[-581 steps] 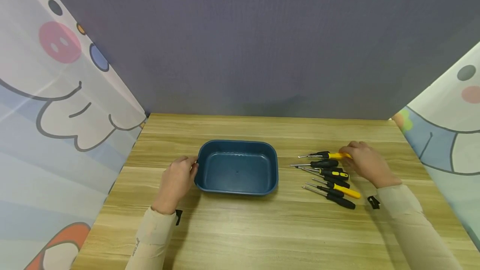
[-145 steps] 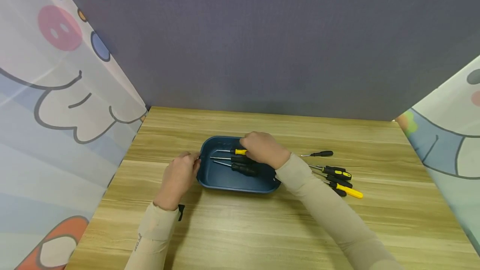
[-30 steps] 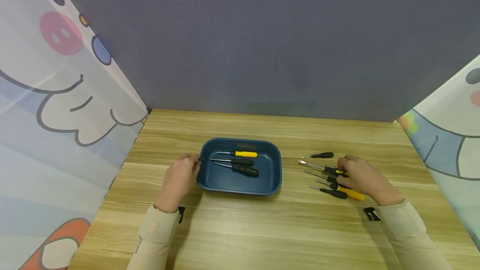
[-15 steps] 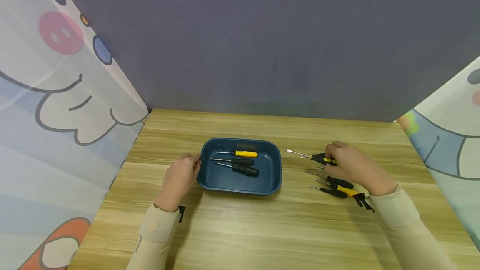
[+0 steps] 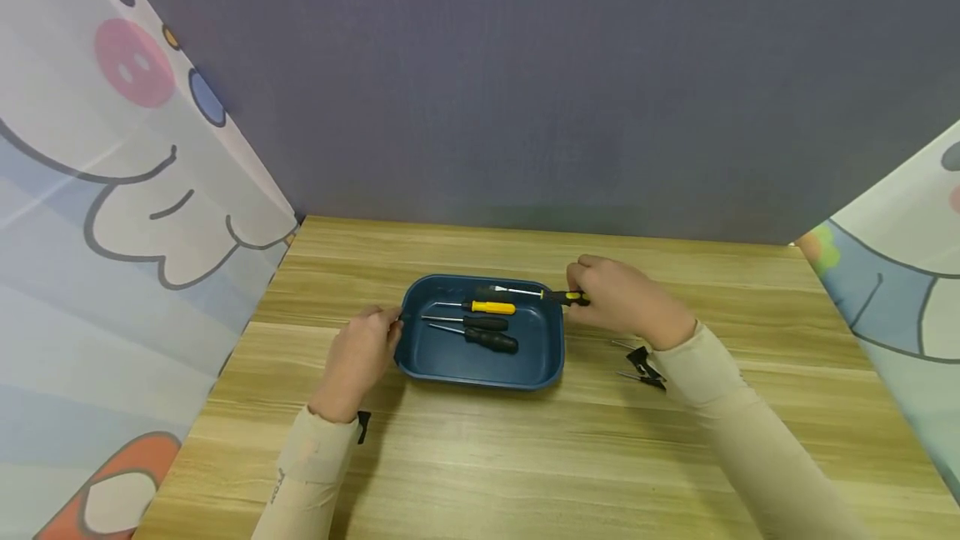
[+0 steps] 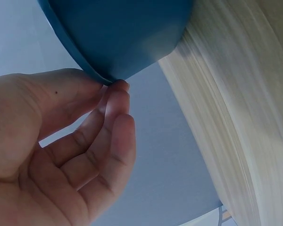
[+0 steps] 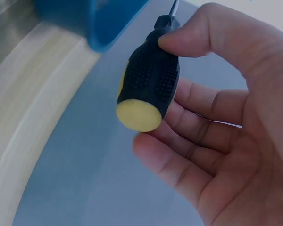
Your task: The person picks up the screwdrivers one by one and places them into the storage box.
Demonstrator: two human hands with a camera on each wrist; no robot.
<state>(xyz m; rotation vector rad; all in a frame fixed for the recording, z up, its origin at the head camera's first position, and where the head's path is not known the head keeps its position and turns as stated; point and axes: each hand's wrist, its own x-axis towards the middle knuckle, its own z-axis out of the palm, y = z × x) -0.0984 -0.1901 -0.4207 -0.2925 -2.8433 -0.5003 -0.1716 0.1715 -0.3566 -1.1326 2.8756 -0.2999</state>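
My left hand [image 5: 356, 361] pinches the left rim of a dark blue rectangular tray [image 5: 450, 363] between thumb and fingertips; the left wrist view shows the tray's outer wall [image 6: 127, 33] there. My right hand [image 5: 626, 302] holds a black-and-yellow screwdriver [image 5: 562, 297] by its handle, blade pointing left across the tray's right back corner. Up close in the right wrist view, the handle [image 7: 151, 70] has a yellow end cap and lies between thumb and fingers. Inside the tray lie a yellow-handled screwdriver [image 5: 492, 307], a black one [image 5: 485, 322] and a thicker-handled black one [image 5: 491, 341].
Right of the tray, more screwdrivers [image 5: 632, 375] lie on the wood-grain table [image 5: 480, 457], mostly hidden under my right forearm [image 5: 720, 390]. A grey partition [image 5: 525, 107] stands along the table's back edge, with cartoon-printed curtains [image 5: 112, 273] at the sides.
The tray held nothing at first; three screwdrivers lie in it now. My right hand has picked up the black-and-yellow screwdriver and carried it left to the tray. My left hand stays at the rim.
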